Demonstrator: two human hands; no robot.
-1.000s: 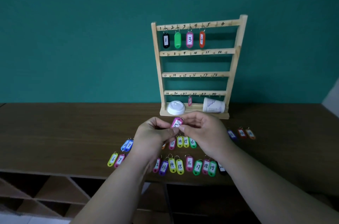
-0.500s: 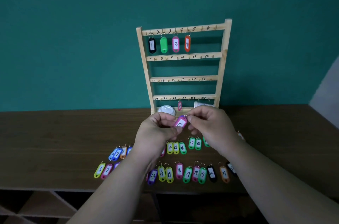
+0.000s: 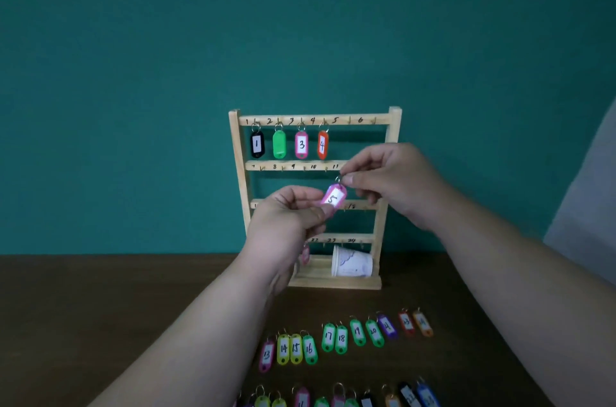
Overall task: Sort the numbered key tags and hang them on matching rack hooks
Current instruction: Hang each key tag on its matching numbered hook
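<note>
"Tag 5 (image 3: 333, 199): how is it judged to handle?"

"Light, stiff, slick plastic is presumed. The ring (image 3: 339, 179) is pinched by the right hand (image 3: 396, 183), the pink body's lower end by the left hand (image 3: 286, 223). It is held before the rack (image 3: 395, 126), below hook 5 (image 3: 349, 121); a white label is shown."

The wall (image 3: 133, 73) is plain teal. The rack (image 3: 395, 126) is pale wood with black handwritten numbers. On it are a black tag (image 3: 257, 144), an all-green tag (image 3: 279, 145), a pink tag marked 3 (image 3: 301, 144) and an orange tag (image 3: 322, 145). The pink tag marked 5 (image 3: 333, 198) has a white label. The worktop (image 3: 100, 300) is dark brown. The paper cup (image 3: 351, 262) is white with bluish scribbles. The yellow tags (image 3: 283, 349) and green tags (image 3: 328, 336) have white labels with black numbers.
</note>
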